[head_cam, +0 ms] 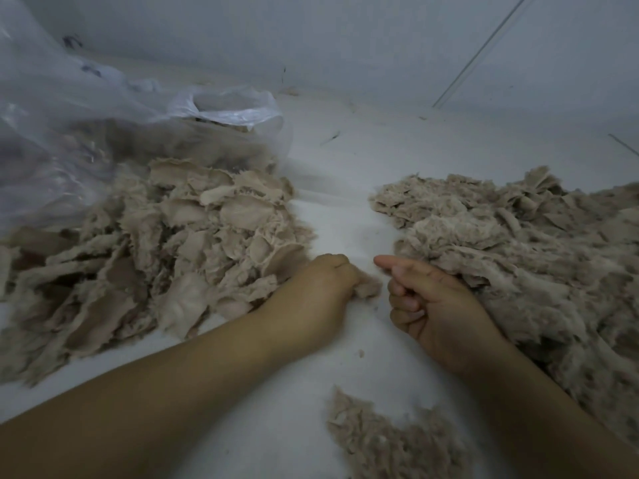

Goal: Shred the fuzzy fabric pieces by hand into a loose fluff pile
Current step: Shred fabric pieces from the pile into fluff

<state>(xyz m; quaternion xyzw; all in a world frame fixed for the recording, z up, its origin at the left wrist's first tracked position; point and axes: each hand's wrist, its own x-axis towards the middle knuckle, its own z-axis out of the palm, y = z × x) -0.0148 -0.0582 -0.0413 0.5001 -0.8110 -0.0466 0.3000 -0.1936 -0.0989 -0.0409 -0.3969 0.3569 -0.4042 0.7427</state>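
Observation:
A heap of beige fuzzy fabric pieces (pixel 166 243) lies on the left of the white surface. A looser pile of shredded fluff (pixel 518 257) spreads on the right. My left hand (pixel 321 288) grips a small beige fabric piece (pixel 366 286) between the two heaps, fingers curled round it. My right hand (pixel 428 305) sits just right of that piece, fingers curled in, forefinger pointing left, holding nothing that I can see. Its back touches the edge of the fluff pile.
A clear plastic bag (pixel 103 126) with more beige pieces stands at the back left. A smaller patch of fluff (pixel 390 440) lies near the front between my forearms. Pale walls close in the back and right.

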